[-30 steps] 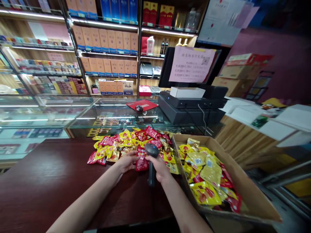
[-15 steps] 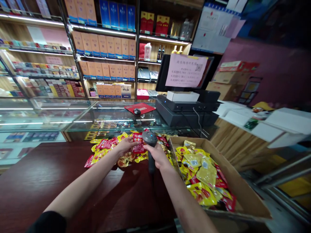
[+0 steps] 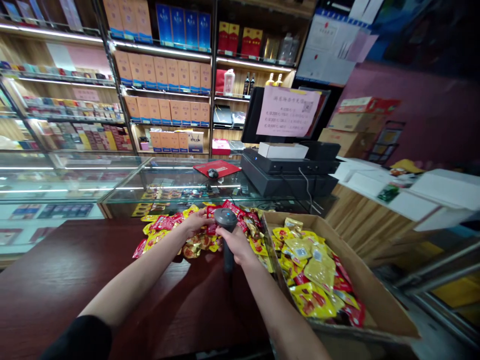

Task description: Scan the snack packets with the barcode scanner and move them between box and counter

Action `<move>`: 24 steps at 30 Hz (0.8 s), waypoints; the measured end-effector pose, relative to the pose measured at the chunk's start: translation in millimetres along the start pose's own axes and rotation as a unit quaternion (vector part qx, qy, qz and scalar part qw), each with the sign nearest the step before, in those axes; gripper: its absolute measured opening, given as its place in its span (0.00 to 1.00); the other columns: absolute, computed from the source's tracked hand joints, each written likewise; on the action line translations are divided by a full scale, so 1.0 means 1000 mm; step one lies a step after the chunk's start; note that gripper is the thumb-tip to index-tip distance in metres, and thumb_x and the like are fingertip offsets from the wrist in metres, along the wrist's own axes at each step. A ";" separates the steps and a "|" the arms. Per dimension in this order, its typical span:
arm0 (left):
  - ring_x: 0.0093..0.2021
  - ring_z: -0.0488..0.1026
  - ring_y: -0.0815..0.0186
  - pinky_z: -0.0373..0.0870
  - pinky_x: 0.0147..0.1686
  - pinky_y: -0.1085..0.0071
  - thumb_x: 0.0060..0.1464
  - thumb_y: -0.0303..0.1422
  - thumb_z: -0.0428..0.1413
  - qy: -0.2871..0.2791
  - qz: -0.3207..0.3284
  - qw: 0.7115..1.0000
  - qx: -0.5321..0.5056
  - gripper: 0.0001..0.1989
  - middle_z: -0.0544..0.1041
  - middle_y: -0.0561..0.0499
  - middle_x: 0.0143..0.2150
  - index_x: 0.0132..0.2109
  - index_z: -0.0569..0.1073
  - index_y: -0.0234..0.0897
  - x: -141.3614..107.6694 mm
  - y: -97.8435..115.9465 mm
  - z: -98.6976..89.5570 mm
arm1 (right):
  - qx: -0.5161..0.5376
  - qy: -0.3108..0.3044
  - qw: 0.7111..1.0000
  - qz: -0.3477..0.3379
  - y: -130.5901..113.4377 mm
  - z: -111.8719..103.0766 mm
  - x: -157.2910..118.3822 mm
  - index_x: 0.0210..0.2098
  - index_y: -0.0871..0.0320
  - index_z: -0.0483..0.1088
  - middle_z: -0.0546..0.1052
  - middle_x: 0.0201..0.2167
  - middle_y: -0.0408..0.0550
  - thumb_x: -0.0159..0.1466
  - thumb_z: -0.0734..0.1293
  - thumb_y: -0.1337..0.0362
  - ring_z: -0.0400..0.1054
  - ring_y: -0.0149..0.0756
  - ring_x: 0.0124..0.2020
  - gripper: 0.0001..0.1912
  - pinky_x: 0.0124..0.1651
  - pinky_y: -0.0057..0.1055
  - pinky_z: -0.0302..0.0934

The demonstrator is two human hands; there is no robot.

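My right hand (image 3: 237, 244) is wrapped round the handle of a dark grey barcode scanner (image 3: 225, 218), held upright with its head at the top. Just left of it, my left hand (image 3: 195, 223) grips a red snack packet (image 3: 211, 228) by its edge. The scanner's head covers part of that packet. Beneath and around both hands lies a heap of red, yellow and gold snack packets (image 3: 156, 241) on the dark wooden table (image 3: 93, 270). To the right stands an open cardboard box (image 3: 382, 300) with many similar packets inside.
Behind the heap runs a glass display counter (image 3: 168, 175) with a mouse (image 3: 213, 173) on a red pad (image 3: 228, 169). A monitor (image 3: 251, 115) bearing a pink notice stands over a black cash drawer (image 3: 258, 175). Shelves of boxed goods (image 3: 165, 72) line the back wall.
My right hand and the scanner have shifted slightly left, closer to the red packet, and now cover more of it. More red packets show to the scanner's right.
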State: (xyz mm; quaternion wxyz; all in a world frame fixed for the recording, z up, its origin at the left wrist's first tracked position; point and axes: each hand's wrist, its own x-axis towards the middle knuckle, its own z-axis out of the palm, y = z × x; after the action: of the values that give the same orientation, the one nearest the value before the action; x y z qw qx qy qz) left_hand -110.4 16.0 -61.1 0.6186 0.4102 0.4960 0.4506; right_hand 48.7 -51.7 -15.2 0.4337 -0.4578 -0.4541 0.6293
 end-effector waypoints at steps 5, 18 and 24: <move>0.23 0.71 0.72 0.63 0.22 0.78 0.33 0.31 0.68 0.009 -0.003 1.000 0.016 0.27 0.76 0.55 0.29 0.44 0.71 0.39 0.000 -0.001 -0.001 | 0.000 -0.006 1.000 0.004 0.003 0.003 0.002 0.24 0.59 0.67 0.66 0.17 0.38 0.49 0.66 0.65 0.60 0.27 0.16 0.04 0.16 0.25 0.56; 0.27 0.75 0.68 0.69 0.26 0.74 0.32 0.30 0.70 -0.026 -0.025 0.999 -0.012 0.26 0.79 0.51 0.33 0.43 0.72 0.38 -0.013 0.007 0.006 | -0.007 0.031 0.998 -0.058 0.004 -0.009 0.006 0.26 0.59 0.70 0.71 0.21 0.39 0.46 0.69 0.67 0.64 0.29 0.24 0.06 0.27 0.26 0.58; 0.31 0.76 0.67 0.73 0.32 0.71 0.37 0.30 0.68 -0.062 -0.097 0.993 -0.029 0.20 0.79 0.49 0.36 0.40 0.73 0.36 -0.033 0.016 0.014 | 0.120 0.026 0.986 0.115 -0.002 -0.031 0.012 0.29 0.60 0.71 0.66 0.15 0.36 0.47 0.68 0.70 0.58 0.26 0.19 0.08 0.26 0.25 0.56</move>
State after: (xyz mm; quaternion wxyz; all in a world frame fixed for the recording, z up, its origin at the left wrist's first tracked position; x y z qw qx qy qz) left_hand -102.4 -12.8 -35.7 0.7006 0.3694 0.4805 0.3765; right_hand 76.5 -34.7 -20.2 0.4222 -0.4680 -0.3080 0.7126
